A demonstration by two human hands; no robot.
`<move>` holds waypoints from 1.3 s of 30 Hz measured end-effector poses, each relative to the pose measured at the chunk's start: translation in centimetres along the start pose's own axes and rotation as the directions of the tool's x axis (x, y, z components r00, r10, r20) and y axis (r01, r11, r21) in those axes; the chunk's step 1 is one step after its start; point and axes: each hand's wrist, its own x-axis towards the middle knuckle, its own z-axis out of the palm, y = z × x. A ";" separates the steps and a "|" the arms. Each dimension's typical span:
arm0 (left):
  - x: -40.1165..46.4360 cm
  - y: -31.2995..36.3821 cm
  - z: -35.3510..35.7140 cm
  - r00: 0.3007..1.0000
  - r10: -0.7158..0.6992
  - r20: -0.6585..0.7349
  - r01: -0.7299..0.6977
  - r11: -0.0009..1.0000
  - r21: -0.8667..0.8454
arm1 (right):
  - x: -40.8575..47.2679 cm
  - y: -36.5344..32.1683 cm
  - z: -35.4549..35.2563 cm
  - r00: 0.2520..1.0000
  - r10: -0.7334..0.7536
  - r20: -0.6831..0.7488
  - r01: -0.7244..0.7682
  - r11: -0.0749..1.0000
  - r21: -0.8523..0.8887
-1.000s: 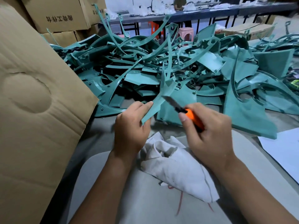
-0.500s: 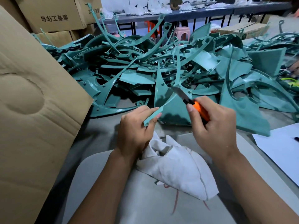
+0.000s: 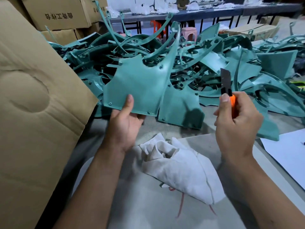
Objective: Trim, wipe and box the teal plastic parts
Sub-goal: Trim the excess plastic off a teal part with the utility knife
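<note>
Cardboard box: the big brown corrugated cardboard box wall fills your 9 o'clock side, a round dent pressed into its face.
Stacked cartons: more brown printed cartons sit at your 11 o'clock, behind the heap.
Left hand: your left hand is palm up, thumb laid on top of a flat teal plastic panel and fingers hidden beneath it, pinching its near edge.
Held part: that panel is lifted off the table, tilted toward you, with a long curved arm rising to 1 o'clock; small screw bosses dot its corners.
Teal heap: the pile of teal plastic parts spreads from 11 to 3 o'clock across the grey table, just behind the held piece.
Cloth: a crumpled white cotton rag lies at 6 o'clock between your forearms, apart from both hands.
Right hand: your right hand is curled round an orange-handled utility knife, thumb pressed on the slider, dark blade pointing up to 12 o'clock, well apart from the panel.
Paper: a white sheet lies at 4 o'clock.
</note>
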 end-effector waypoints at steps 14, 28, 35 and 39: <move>-1.4 0.3 1.3 0.931 -0.269 -0.248 0.364 0.748 0.555 | 0.8 1.0 0.5 0.710 0.296 0.639 -0.563 0.784 0.262; -1.9 0.7 -0.1 0.942 -0.331 0.058 0.185 0.655 0.732 | 0.0 -0.3 -0.4 0.596 -0.144 0.790 0.041 0.988 0.149; -1.8 0.9 -0.6 0.912 -0.392 0.119 0.168 0.623 0.764 | 0.7 0.5 -0.4 0.691 -0.142 0.709 0.144 0.988 0.058; -1.8 1.0 -0.9 0.913 -0.384 0.138 0.144 0.619 0.772 | 0.7 0.0 -0.6 0.557 -0.168 0.813 0.134 0.985 0.112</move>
